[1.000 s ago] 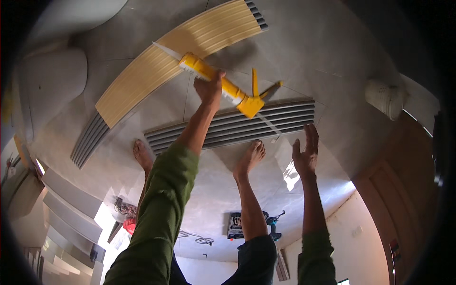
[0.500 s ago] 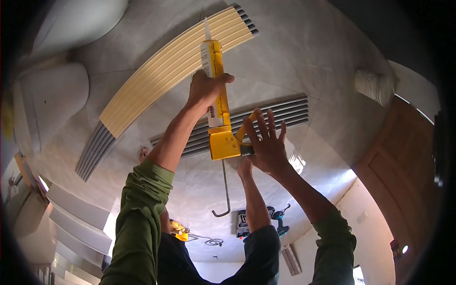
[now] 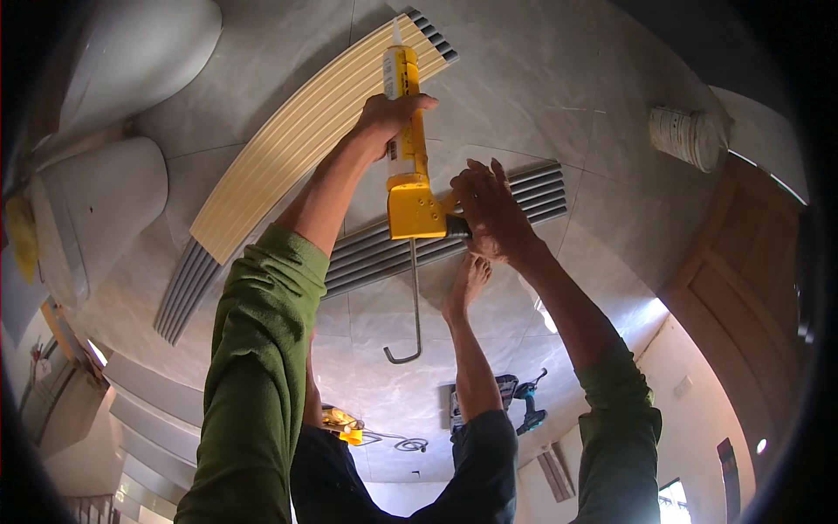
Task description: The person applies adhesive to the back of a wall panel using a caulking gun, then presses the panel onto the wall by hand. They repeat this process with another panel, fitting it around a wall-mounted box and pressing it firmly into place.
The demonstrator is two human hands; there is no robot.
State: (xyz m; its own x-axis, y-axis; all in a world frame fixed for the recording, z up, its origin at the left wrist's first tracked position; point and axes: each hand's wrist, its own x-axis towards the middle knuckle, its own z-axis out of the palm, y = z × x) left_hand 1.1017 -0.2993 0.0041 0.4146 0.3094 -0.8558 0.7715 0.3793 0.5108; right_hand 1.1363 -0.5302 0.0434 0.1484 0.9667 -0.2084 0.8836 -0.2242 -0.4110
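A yellow caulking gun (image 3: 408, 166) is held near the middle of the view, its nozzle pointed toward 12 o'clock and its hooked metal rod (image 3: 414, 310) hanging toward 6 o'clock. The left hand (image 3: 388, 118) is wrapped around the tube of the gun, fingers curled closed on it, with the thumb lying over the top. The right hand (image 3: 489, 210) is set at 3 o'clock of the gun's yellow frame, its fingers closed loosely about the dark handle; how tightly the trigger is pressed cannot be told. Both forearms are covered by green sleeves (image 3: 257, 367) that come in from 6 o'clock. Behind the gun, a cream fluted panel (image 3: 297, 140) is seen lying on the tiled floor (image 3: 559, 96), running from 8 o'clock to 1 o'clock, with the nozzle over its upper end. A grey fluted panel (image 3: 524, 196) is laid just beside it, stretched toward 3 o'clock and passing beneath the right hand. A bare foot (image 3: 470, 279) is planted on the tiles at 5 o'clock of the gun. At 2 o'clock a white roll (image 3: 685, 135) is stood well apart. A blue drill (image 3: 524, 402) is seen at 5 o'clock, and a wooden door (image 3: 742, 288) at 3 o'clock. A white toilet (image 3: 96, 210) is placed at 9 o'clock.
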